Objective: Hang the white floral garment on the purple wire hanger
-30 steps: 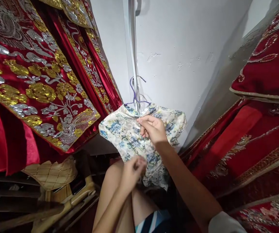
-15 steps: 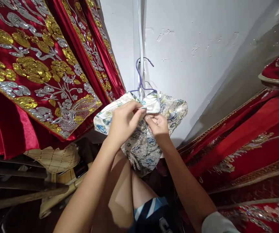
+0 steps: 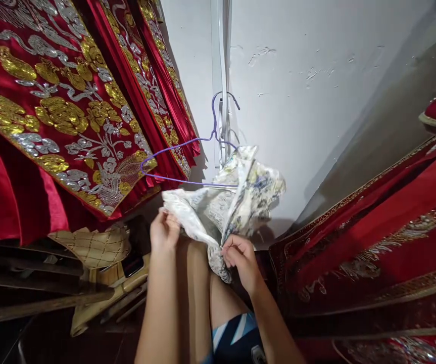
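A purple wire hanger [image 3: 180,144] hangs by its hook at the pipe on the wall, its left arm bare. The white floral garment [image 3: 253,197] stays on the hanger's right arm, and its left part hangs off below the lower bar. My left hand [image 3: 165,230] has its fingers closed on the garment's left edge. Lower down, my right hand [image 3: 240,253] pinches the garment's front near its bunched lower end.
Red cloths with gold and silver sequins [image 3: 62,114] hang at the left. More red embroidered fabric [image 3: 369,242] hangs at the right. A bamboo chair [image 3: 115,303] with a quilted cream item [image 3: 94,246] stands lower left. The white wall [image 3: 278,111] is behind.
The garment's left side has come off the hanger, baring its left arm. My left hand has moved left and down with the cloth; my right hand has moved lower.
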`<act>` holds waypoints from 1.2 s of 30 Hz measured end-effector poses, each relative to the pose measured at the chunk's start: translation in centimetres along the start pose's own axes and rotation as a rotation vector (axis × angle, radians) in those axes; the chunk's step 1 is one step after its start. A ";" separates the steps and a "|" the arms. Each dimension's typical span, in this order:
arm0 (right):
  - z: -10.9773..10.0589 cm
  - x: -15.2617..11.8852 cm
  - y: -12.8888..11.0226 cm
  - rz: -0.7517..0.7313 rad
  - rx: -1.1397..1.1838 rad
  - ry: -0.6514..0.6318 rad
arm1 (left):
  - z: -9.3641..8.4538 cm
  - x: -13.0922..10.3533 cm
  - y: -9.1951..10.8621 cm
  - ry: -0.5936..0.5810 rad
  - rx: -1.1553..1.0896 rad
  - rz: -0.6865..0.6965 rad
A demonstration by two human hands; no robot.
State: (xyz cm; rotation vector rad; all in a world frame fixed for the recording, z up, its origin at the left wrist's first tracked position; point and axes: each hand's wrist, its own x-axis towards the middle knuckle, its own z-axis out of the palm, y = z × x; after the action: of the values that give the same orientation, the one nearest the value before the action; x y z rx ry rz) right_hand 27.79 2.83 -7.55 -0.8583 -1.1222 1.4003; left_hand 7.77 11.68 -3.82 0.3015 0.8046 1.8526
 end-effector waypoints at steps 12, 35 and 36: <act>-3.5 1.1 -1.2 0.087 0.018 -0.017 | 4.4 -13.4 -1.1 -1.067 0.780 0.180; -7.5 7.6 -14.8 -0.353 -0.717 0.031 | -0.6 -3.3 3.3 -1.152 1.814 0.332; -7.4 8.7 -14.3 -0.419 -0.716 0.058 | -0.4 -2.3 4.7 -1.080 1.869 0.377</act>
State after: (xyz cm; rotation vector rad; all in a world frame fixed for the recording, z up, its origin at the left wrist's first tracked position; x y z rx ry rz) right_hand 37.80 12.03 4.71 -1.0631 -1.6800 0.6132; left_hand 5.11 8.41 -0.74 2.3956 1.3959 0.3513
